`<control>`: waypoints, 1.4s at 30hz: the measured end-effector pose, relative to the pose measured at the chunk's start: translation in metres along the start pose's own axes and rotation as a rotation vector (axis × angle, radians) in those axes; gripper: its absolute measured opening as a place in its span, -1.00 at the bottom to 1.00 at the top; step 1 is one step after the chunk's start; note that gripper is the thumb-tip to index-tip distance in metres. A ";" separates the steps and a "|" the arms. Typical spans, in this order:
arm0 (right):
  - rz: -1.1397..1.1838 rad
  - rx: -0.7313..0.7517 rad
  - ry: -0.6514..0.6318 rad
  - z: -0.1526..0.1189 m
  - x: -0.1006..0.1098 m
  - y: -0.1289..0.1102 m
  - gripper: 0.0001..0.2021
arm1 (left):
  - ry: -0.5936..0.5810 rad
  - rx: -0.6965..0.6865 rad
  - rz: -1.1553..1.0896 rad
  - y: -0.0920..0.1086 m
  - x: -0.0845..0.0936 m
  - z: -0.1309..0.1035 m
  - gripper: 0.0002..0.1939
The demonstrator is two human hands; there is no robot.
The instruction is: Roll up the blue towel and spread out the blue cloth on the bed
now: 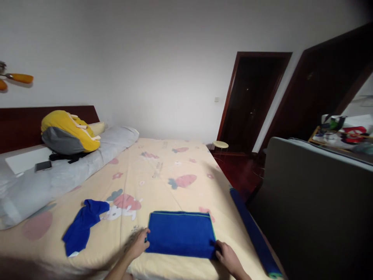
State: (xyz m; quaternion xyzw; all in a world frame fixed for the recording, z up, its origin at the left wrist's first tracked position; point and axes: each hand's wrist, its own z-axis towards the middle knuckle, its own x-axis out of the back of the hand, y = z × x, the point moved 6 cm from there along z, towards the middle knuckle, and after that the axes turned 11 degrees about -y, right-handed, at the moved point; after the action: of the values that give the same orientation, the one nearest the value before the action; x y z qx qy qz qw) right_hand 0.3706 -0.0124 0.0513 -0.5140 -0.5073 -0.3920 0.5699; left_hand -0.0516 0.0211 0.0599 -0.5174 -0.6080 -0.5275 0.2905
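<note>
Left hand (140, 244) and right hand (229, 256) gripping near corners of folded blue towel (181, 234), pinning it flat on bed (163, 171); crumpled blue garment (83, 225) lying aside.

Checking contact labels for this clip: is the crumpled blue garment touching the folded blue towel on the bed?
Apart. The head view shows the crumpled blue garment lying left of the folded blue towel, with a bare strip of patterned bedsheet plainly between them.
</note>
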 end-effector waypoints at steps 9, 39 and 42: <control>-0.379 0.279 0.415 -0.004 -0.019 -0.066 -0.56 | 0.114 -0.088 0.335 0.046 -0.057 0.004 -0.32; -0.050 0.176 0.016 -0.011 0.003 -0.027 -0.73 | 0.074 -0.272 0.187 0.016 -0.016 -0.026 -0.54; 0.054 0.074 -0.060 -0.008 0.007 -0.019 -0.74 | -0.025 -0.136 0.015 0.004 -0.008 -0.019 -0.59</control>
State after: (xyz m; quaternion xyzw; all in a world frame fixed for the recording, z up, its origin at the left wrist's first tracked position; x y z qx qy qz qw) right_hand 0.3547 -0.0225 0.0620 -0.5179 -0.5242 -0.3417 0.5833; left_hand -0.0494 0.0003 0.0588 -0.5470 -0.5704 -0.5589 0.2511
